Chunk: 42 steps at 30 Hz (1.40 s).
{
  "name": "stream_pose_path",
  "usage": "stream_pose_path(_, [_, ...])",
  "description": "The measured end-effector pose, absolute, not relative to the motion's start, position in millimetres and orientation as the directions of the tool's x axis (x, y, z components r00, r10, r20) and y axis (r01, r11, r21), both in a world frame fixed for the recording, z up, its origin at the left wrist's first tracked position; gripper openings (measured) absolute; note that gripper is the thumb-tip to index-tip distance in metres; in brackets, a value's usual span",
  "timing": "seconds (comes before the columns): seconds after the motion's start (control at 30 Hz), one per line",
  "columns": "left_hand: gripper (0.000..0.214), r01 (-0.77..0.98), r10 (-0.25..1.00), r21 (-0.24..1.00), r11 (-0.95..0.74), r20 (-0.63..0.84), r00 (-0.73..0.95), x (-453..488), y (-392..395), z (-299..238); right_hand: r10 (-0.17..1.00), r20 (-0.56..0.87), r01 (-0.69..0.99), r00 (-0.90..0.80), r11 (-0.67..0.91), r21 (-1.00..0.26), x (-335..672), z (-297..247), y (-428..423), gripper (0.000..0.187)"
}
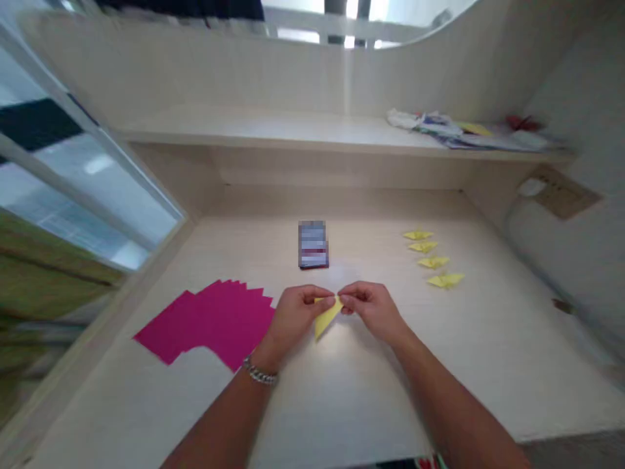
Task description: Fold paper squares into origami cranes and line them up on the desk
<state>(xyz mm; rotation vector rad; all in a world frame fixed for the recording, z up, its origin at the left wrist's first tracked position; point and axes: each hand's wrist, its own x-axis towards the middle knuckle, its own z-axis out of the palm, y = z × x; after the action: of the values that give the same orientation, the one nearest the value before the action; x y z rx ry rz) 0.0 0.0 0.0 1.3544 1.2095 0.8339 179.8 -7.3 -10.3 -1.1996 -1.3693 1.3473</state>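
Observation:
A small folded piece of yellow paper (pixel 326 320) is held up between my two hands, its lower tip pointing down toward the desk. My left hand (pixel 299 314) pinches its upper left part between thumb and fingers. At the paper's upper right corner, the thumb and fingers of my right hand (pixel 370 306) are closed on it. Just left of my left hand, magenta paper sheets (pixel 215 319) lie fanned out on the desk. Several yellow folded paper figures (pixel 445 280) sit in a column to the right, beyond my right hand.
A phone (pixel 313 245) lies behind my hands, its screen blurred. Across the back runs a shelf (pixel 273 127), with plastic bags and papers (pixel 439 124) at its right. A wall socket (pixel 561 191) with a plugged-in cable is on the right. The desk's front edge is close to me.

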Motion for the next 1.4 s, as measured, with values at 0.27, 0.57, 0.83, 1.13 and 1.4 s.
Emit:
stream_pose_path(0.27, [0.012, 0.174, 0.968, 0.979, 0.109, -0.145, 0.207, 3, 1, 3, 0.98, -0.097, 0.04, -0.174, -0.091, -0.995, 180, -13, -7, 0.02])
stream_pose_path(0.57, [0.014, 0.208, 0.965, 0.973, 0.101, -0.147, 0.217, 5, 0, 1, 0.97, -0.138, 0.108, -0.198, -0.118, -0.987, 177, -11, -9, 0.018])
stream_pose_path(0.83, [0.022, 0.177, 0.967, 0.98, 0.088, -0.127, 0.222, 7, -2, -4, 0.973, -0.126, 0.169, -0.196, -0.093, -0.981, 178, -13, -8, 0.016])
stream_pose_path(1.13, [0.014, 0.203, 0.97, 0.979, -0.03, -0.021, 0.242, 6, -2, -10, 0.972, -0.069, 0.323, -0.223, 0.007, -0.946, 178, -14, -9, 0.016])
stream_pose_path(1.4, [0.028, 0.013, 0.938, 0.997, 0.082, -0.081, 0.338, 3, 1, -5, 0.974, -0.095, 0.386, -0.207, -0.008, -0.922, 185, -11, -7, 0.016])
